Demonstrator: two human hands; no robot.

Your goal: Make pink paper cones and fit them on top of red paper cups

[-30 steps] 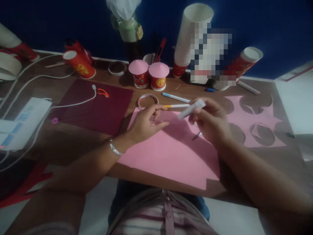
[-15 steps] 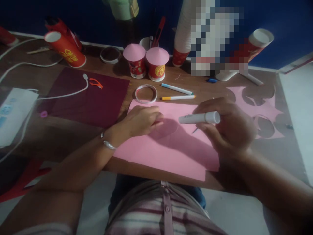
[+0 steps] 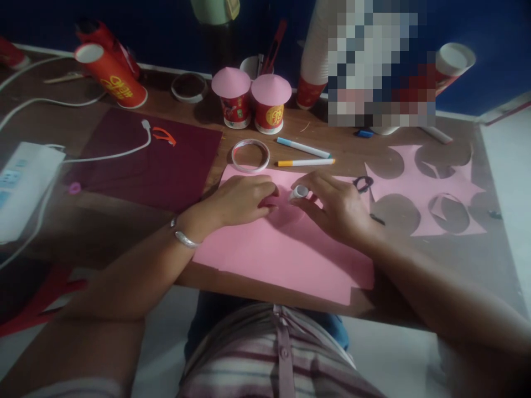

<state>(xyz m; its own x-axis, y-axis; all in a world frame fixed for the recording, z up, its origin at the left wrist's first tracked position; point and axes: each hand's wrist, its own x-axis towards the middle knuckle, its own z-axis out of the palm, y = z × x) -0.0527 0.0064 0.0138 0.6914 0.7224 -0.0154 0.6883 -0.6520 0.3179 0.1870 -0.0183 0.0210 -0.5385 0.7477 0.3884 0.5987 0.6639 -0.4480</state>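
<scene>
Pink paper sheets [image 3: 274, 260] lie on the table in front of me. My left hand [image 3: 249, 200] rests on their upper left part, fingers curled with thumb and forefinger near each other; whether anything thin is between them is too small to tell. Just to its right, my right hand [image 3: 332, 202] grips a white tube [image 3: 299, 192], whose round end faces me. Under and between the hands is a faint round outline on the pink paper. Beyond the paper lie a tape roll [image 3: 250, 155], a blue-capped marker [image 3: 302, 147] and an orange-capped marker [image 3: 306, 163].
Two red cups with pink cone tops [image 3: 271, 105] stand farther back. Cut pink scraps [image 3: 418, 182] and scissors [image 3: 364, 184] lie at the right. At the left are dark red paper [image 3: 166, 177], a white power strip [image 3: 29, 182], cables and an orange-red cup [image 3: 112, 77].
My right hand has moved left, close to my left hand, and the tube has turned from lying sideways to more upright. The scissors and more of the pink scraps have come into view.
</scene>
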